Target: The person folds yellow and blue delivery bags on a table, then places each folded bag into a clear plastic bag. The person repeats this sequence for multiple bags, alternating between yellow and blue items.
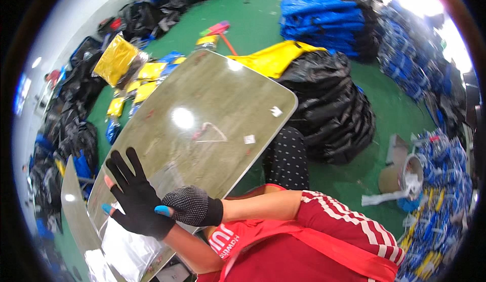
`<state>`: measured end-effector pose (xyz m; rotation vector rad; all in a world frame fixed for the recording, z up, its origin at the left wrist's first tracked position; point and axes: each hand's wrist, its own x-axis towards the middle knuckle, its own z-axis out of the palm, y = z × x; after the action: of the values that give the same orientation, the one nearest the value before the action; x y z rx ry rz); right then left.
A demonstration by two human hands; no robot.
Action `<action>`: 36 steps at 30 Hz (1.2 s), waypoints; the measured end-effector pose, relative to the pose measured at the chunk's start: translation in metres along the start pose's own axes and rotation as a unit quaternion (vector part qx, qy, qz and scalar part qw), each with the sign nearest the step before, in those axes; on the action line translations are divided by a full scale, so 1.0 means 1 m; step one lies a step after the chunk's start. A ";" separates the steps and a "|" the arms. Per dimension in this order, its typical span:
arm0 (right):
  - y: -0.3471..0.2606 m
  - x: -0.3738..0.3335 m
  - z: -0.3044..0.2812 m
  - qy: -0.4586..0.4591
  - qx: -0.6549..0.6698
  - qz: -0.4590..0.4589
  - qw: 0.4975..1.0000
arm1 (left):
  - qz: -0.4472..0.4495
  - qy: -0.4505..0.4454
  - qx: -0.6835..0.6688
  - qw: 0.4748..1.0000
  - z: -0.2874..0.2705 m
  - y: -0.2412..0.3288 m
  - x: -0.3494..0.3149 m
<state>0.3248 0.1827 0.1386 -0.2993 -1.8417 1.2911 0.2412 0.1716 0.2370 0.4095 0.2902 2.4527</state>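
My left hand (pixel 132 198), in a black glove, is raised over the left part of a wood-patterned table, its fingers spread and holding nothing. One bare fingertip shows, and the thumb tip is covered in blue. My right hand (pixel 190 204), in a black glove with pale dots, is closed at the heel and cuff of the left glove (pixel 154 226); its thumb also has a blue tip. Its other fingers are hidden behind. Below my hands, clear-white plastic bags (pixel 126 251) lie at the near left part of the table (pixel 202 99).
Yellow packets (pixel 147 90) lie past the table's left edge. A large black bundle (pixel 329 107) with yellow cloth (pixel 276 59) stands at its right. Blue stacks (pixel 321 21) are farther back. A bin (pixel 397 178) stands right, near piled blue bundles (pixel 443 180).
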 end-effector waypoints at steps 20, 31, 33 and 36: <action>0.120 -0.214 -0.410 0.458 -0.232 0.322 0.796 | -0.047 -0.638 0.619 0.455 -0.030 -0.431 -0.056; 0.254 -0.253 -0.599 0.563 -0.212 0.582 0.547 | -0.196 -0.682 0.698 0.094 -0.104 -0.697 -0.099; 0.245 -0.245 -0.597 0.610 -0.201 0.456 0.617 | -0.168 -0.694 0.690 0.118 -0.110 -0.689 -0.112; 0.206 -0.224 -0.611 0.626 -0.282 0.357 0.633 | -0.100 -0.684 0.681 0.241 -0.074 -0.667 -0.121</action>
<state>0.8644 0.5383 -0.0826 -1.8782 -0.7327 0.4687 0.6722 0.6087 -0.0602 2.5343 1.3325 0.0332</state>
